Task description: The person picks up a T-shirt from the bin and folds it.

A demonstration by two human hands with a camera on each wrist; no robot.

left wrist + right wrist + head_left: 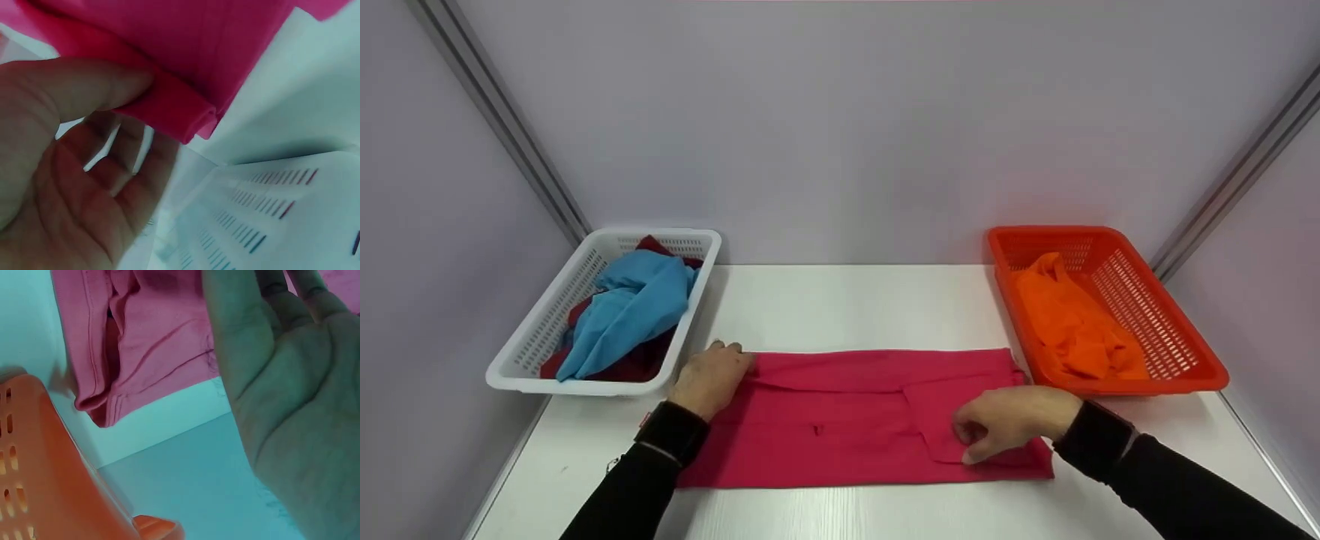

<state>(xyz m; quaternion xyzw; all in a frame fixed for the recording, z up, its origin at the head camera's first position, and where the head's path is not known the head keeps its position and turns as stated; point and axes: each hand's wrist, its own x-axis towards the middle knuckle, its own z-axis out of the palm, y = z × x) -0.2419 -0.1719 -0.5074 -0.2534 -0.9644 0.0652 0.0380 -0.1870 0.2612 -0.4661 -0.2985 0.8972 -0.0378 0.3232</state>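
Observation:
A pinkish-red shirt lies folded into a long, flat strip across the white table. At its right end a squarish, sleeve-like flap lies over the layers. My left hand is at the upper left corner of the shirt. In the left wrist view, the left thumb lies on top of the fabric edge with fingers beneath, pinching it. Above the flap is my right hand, its fingers loosely bent and no cloth visible in its grasp. Its fingertips are cut off in the right wrist view.
A white basket at the back left holds a blue cloth and dark red cloth. An orange-red basket at the back right contains an orange cloth. Grey-white panels enclose the table.

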